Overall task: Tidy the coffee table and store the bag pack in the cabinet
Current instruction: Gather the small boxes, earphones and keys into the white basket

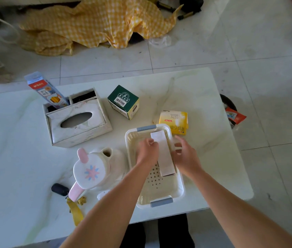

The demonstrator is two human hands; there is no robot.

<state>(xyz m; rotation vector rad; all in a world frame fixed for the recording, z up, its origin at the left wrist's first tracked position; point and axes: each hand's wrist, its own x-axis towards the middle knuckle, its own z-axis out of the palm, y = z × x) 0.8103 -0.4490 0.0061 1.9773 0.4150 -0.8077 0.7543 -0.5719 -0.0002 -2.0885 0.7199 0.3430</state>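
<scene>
A white plastic basket (175,189) with grey handles stands on the marble coffee table (16,158). A long pale pink box (165,156) lies slanted inside it. My left hand (148,152) touches the box's left side with fingers curled. My right hand (184,155) is on its right side, fingers loosely bent. Whether either hand grips the box is unclear. No bag pack is in sight.
On the table: a marble tissue box holder (78,120) with a blue carton (45,90) standing in it, a green box (123,102), a yellow packet (175,122), a white kettle (95,169), a black fob and yellow strap (60,189). Yellow checked cloth (91,22) lies on the floor. A bin (230,108) stands at the right.
</scene>
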